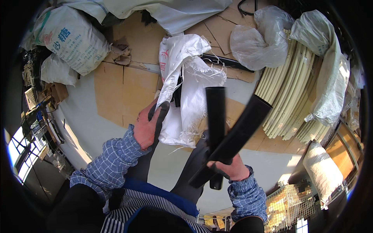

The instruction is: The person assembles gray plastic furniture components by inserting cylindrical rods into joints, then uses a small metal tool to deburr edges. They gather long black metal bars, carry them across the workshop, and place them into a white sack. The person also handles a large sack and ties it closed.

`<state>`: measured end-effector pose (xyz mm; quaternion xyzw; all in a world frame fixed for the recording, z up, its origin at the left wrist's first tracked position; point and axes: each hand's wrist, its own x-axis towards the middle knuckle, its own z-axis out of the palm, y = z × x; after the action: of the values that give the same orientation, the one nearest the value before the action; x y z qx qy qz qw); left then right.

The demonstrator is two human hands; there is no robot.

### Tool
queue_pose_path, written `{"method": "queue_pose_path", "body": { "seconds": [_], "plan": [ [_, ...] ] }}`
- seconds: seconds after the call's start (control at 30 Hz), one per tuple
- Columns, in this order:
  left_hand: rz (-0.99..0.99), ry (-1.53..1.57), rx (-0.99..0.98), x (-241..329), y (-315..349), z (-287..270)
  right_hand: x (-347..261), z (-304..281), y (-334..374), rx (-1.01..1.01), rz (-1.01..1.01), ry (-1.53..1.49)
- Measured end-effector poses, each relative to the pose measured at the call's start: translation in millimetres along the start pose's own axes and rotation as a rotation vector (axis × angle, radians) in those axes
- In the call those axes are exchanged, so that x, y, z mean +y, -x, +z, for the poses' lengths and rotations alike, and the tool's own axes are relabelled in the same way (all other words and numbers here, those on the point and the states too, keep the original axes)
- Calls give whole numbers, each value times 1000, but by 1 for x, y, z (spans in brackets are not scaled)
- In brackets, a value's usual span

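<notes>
My left hand [149, 120], in a pinkish glove with dark fingers, is closed on the frayed edge of a white woven sack [194, 85]. The sack lies crumpled in front of me, and something black shows at its opening. My right hand [234, 167], gloved alike, is wrapped round black tubes. One black tube [243, 126] slants up to the right with its hollow end facing away from me. Behind it a second black tube [216, 112] stands nearly upright in the view, crossing the first near my hand. Both tubes are apart from the sack.
Flattened cardboard [110, 93] covers part of the grey floor. A bundle of cream-coloured tubes [287, 89], partly wrapped in plastic, lies to the right. A full woven sack [74, 40] stands at the far left. A wire cage [289, 204] and a whitish sack [322, 171] are at the lower right.
</notes>
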<state>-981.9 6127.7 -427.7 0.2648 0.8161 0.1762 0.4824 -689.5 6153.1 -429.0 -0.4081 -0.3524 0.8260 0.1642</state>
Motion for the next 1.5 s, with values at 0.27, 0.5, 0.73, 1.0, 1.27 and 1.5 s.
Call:
{"method": "queue_pose_path", "body": {
  "seconds": [0.27,0.5,0.73,1.0,1.27,1.5],
  "plan": [
    [148,-88,-36,-1,56,-23,26,43,-179,-387,-419,838],
    [109,367,113,-17,21,-61,-29,111,-191,-242,-388,886],
    [-102,347,93,-30,5,-77,40,-121,-266,364,-191,314],
    [-395,368,140,-52,2,-78,225,-208,-393,442,288,1783],
    [-238,586,7,-29,24,-43,60,-41,-126,208,123,-53],
    [15,257,-46,19,81,-63,-90,80,-21,-307,809,-668]
  ]
}}
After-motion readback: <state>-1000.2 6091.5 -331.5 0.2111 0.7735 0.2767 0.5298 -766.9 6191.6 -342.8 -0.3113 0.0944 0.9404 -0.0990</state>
